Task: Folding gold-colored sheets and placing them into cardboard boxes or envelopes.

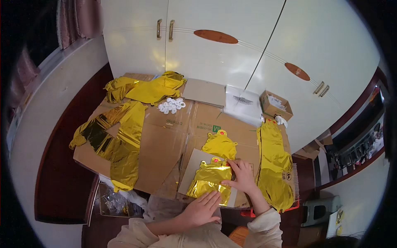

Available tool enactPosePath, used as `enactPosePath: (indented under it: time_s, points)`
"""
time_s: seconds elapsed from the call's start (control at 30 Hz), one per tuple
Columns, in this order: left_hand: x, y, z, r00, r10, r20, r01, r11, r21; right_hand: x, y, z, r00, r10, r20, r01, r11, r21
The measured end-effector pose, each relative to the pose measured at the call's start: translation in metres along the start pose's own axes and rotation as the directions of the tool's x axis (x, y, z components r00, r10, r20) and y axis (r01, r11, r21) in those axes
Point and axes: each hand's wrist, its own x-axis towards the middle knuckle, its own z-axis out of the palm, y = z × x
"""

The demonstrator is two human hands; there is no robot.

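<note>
A flat gold foil balloon [209,178], crown-shaped at its top edge with a red spot, lies on a grey cardboard sheet [192,164] near the front of the work surface. My left hand [201,211] rests on its lower edge, fingers stretched out. Along the balloon's right side, my right hand [242,178] lies with thumb and fingers spread on the foil. Just beyond the sheet is another gold foil piece [218,145], also with a red spot. Neither hand grips anything that I can see.
Flattened brown cardboard [161,144] covers the surface. Gold foil balloons [275,173] are piled at right, more foil [129,142] at left. White rings [170,106], a grey board [204,92], a clear plastic bag [243,103] and a small box [269,108] sit toward the cabinet.
</note>
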Motion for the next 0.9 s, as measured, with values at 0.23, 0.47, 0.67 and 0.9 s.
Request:
enactPosePath:
  time_s: [0.23,0.47,0.67,0.9]
  points:
    - [0.006,-0.005,-0.021,0.993,-0.081,0.081,0.069,0.988,0.138,0.0,0.001,0.0,1.0,-0.006,0.009,0.006,1.0,0.006]
    - [0.008,-0.006,-0.026,0.974,-0.14,0.181,0.115,0.984,0.139,0.0,0.001,0.001,1.0,-0.013,0.003,0.013,1.0,-0.002]
    - [0.01,-0.009,-0.03,0.962,-0.178,0.205,0.155,0.98,0.121,-0.002,0.002,-0.001,0.996,0.05,0.072,-0.053,0.998,0.029]
    - [0.009,-0.009,-0.027,0.973,-0.185,0.138,0.17,0.978,0.12,-0.036,-0.027,-0.016,0.99,-0.137,0.017,0.135,0.987,0.091]
